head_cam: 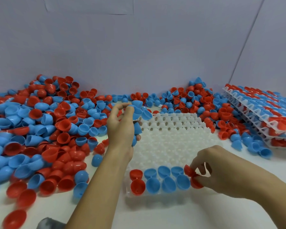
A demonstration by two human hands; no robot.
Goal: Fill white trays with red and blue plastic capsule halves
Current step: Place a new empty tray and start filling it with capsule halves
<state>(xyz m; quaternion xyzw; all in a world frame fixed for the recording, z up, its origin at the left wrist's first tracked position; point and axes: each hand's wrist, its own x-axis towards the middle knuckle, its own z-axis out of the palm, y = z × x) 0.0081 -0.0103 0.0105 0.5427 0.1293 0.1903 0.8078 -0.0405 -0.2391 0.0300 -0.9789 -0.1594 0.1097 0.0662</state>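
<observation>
A white tray (pixel 172 138) with rows of round sockets lies on the table in front of me. Its two nearest rows hold red halves (pixel 137 185) at the left and several blue halves (pixel 168 183) beside them. My right hand (pixel 221 172) pinches two red capsule halves (pixel 192 176) at the right end of those rows. My left hand (pixel 120 126) is raised over the tray's far left corner and holds several blue capsule halves (pixel 139 109) in its curled fingers.
A big loose pile of red and blue halves (pixel 40 129) covers the table to the left and along the back wall. A stack of filled white trays (pixel 262 116) leans at the right. A grey object (pixel 48 223) shows at the bottom edge.
</observation>
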